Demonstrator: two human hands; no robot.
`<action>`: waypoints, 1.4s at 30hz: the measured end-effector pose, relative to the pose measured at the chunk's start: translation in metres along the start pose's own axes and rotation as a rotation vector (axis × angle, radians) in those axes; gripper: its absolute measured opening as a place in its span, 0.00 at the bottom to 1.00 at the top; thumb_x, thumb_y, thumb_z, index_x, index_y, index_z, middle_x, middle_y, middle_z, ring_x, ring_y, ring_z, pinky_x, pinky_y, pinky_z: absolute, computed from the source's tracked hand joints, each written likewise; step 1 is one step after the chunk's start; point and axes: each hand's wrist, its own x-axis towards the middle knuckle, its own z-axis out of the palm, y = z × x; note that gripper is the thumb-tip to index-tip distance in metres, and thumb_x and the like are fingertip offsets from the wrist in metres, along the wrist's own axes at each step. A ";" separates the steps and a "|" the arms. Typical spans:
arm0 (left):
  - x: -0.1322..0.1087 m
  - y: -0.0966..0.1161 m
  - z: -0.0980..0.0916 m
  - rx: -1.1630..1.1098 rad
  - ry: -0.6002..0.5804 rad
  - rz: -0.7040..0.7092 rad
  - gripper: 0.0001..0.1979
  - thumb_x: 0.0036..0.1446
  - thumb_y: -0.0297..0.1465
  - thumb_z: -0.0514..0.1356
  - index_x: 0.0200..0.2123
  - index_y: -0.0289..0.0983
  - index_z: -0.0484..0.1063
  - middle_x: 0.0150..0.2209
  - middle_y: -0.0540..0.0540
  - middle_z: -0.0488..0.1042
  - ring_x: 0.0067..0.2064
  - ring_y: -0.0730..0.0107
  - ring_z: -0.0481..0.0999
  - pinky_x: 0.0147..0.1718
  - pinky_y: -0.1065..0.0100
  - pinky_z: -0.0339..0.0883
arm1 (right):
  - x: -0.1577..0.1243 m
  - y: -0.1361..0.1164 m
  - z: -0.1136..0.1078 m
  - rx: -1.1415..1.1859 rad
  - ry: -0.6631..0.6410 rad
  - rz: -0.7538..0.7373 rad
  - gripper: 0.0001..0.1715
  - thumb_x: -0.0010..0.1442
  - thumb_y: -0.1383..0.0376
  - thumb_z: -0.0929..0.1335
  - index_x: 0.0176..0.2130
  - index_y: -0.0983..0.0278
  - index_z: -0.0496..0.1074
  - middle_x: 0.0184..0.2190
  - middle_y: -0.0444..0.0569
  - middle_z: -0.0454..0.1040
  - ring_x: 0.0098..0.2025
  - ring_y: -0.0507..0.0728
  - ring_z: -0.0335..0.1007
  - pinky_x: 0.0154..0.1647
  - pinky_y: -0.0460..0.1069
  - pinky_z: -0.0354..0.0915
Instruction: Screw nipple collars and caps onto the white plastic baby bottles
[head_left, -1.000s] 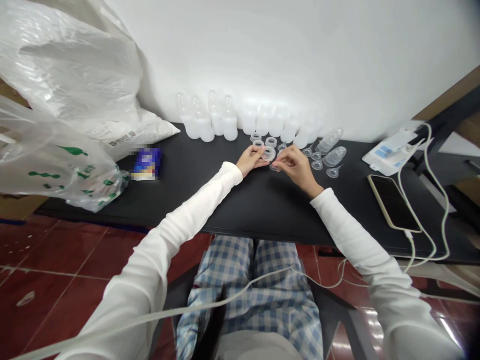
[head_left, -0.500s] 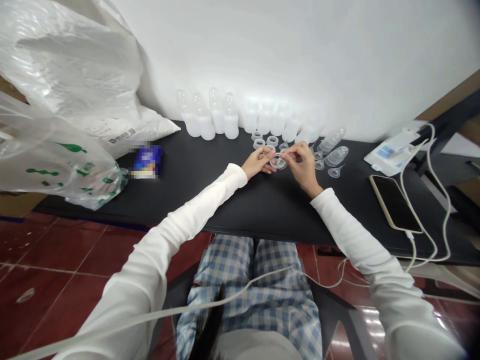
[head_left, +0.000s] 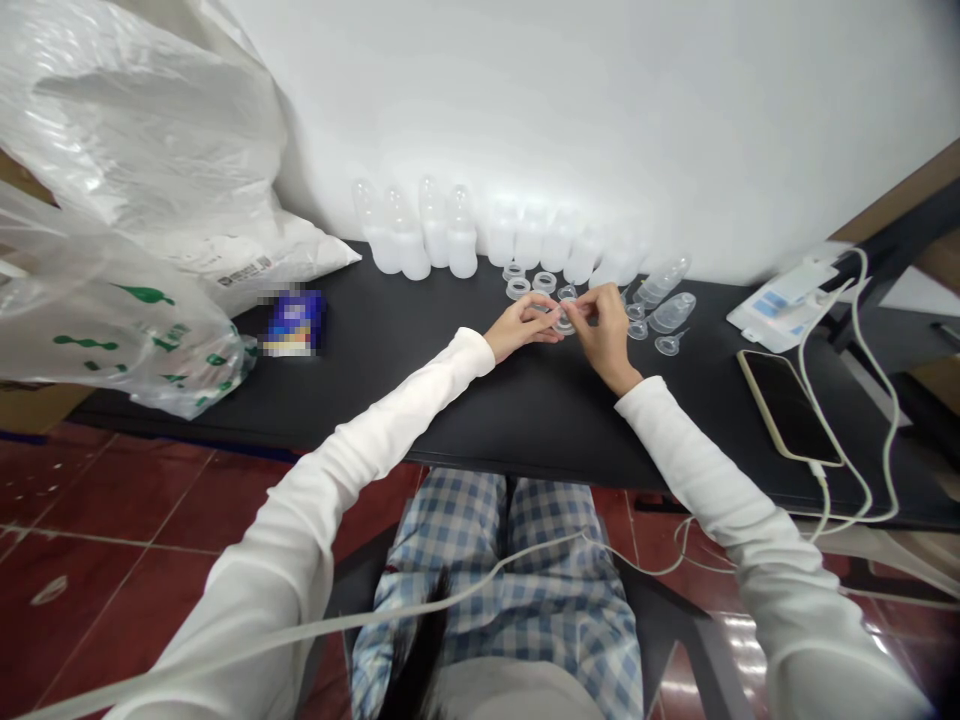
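Observation:
My left hand [head_left: 523, 327] and my right hand [head_left: 602, 325] meet above the black table [head_left: 487, 400], fingertips pinched together on a small clear plastic ring [head_left: 564, 321] held between them. Just beyond the hands lie more clear rings [head_left: 517, 288] and clear teats [head_left: 666, 344]. A row of white baby bottles [head_left: 435, 240] stands along the white wall behind them. Two clear caps [head_left: 664, 280] lie on their sides at the right end of the row.
Large plastic bags [head_left: 127, 200] crowd the table's left end, with a small blue packet [head_left: 295, 322] beside them. A phone [head_left: 786, 405] on a white cable and a white pack [head_left: 780, 300] lie at the right. My checked trousers and a chair are below.
Both hands have lifted the clear ring off the table and drawn closer together; the right hand moved slightly left and up. The left fingers now pinch the piece.

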 end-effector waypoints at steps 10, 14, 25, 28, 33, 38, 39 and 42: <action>0.004 0.000 -0.001 0.124 0.219 0.085 0.16 0.55 0.29 0.73 0.40 0.35 0.70 0.28 0.55 0.75 0.29 0.74 0.80 0.39 0.68 0.77 | -0.003 -0.004 0.008 0.274 -0.113 0.209 0.28 0.62 0.39 0.69 0.47 0.58 0.71 0.35 0.45 0.71 0.30 0.51 0.68 0.32 0.49 0.70; 0.005 0.000 -0.004 0.187 0.247 0.124 0.15 0.54 0.31 0.73 0.40 0.36 0.71 0.28 0.55 0.74 0.27 0.75 0.78 0.38 0.69 0.76 | -0.004 -0.010 0.007 0.287 -0.182 0.228 0.30 0.62 0.36 0.68 0.45 0.58 0.73 0.32 0.43 0.73 0.30 0.52 0.69 0.32 0.49 0.70; 0.006 -0.005 -0.007 0.250 0.275 0.154 0.13 0.55 0.33 0.72 0.41 0.32 0.78 0.28 0.51 0.76 0.26 0.78 0.74 0.32 0.73 0.72 | -0.004 -0.008 0.016 0.535 -0.177 0.362 0.32 0.53 0.36 0.74 0.38 0.57 0.69 0.27 0.40 0.72 0.27 0.51 0.71 0.28 0.48 0.74; 0.007 -0.006 -0.008 0.288 0.305 0.152 0.12 0.54 0.33 0.72 0.39 0.32 0.80 0.28 0.50 0.78 0.27 0.78 0.73 0.32 0.72 0.71 | -0.004 -0.008 0.017 0.546 -0.183 0.371 0.33 0.51 0.35 0.75 0.37 0.57 0.68 0.26 0.40 0.71 0.26 0.52 0.70 0.28 0.49 0.73; 0.007 -0.006 -0.007 0.390 0.349 0.203 0.07 0.53 0.29 0.71 0.36 0.34 0.80 0.29 0.50 0.77 0.30 0.77 0.73 0.37 0.72 0.71 | -0.003 -0.013 0.017 0.536 -0.178 0.362 0.33 0.50 0.35 0.75 0.35 0.57 0.68 0.25 0.40 0.69 0.24 0.50 0.66 0.25 0.49 0.69; 0.004 -0.005 -0.005 0.439 0.377 0.240 0.08 0.53 0.30 0.72 0.35 0.36 0.78 0.31 0.50 0.77 0.31 0.76 0.74 0.37 0.72 0.72 | -0.004 -0.012 0.019 0.528 -0.178 0.364 0.33 0.50 0.35 0.76 0.36 0.57 0.68 0.25 0.39 0.69 0.24 0.50 0.66 0.25 0.49 0.69; 0.003 -0.005 -0.005 0.430 0.369 0.225 0.09 0.53 0.32 0.72 0.36 0.36 0.78 0.32 0.50 0.77 0.30 0.76 0.74 0.35 0.71 0.73 | -0.004 -0.011 0.020 0.535 -0.180 0.374 0.34 0.49 0.35 0.76 0.36 0.57 0.69 0.26 0.39 0.69 0.24 0.50 0.67 0.26 0.49 0.70; 0.004 -0.005 -0.006 0.361 0.329 0.156 0.13 0.54 0.35 0.72 0.40 0.36 0.76 0.34 0.49 0.75 0.27 0.76 0.75 0.31 0.71 0.74 | -0.004 -0.007 0.021 0.566 -0.202 0.413 0.34 0.48 0.35 0.76 0.38 0.57 0.70 0.27 0.40 0.73 0.26 0.51 0.71 0.29 0.49 0.73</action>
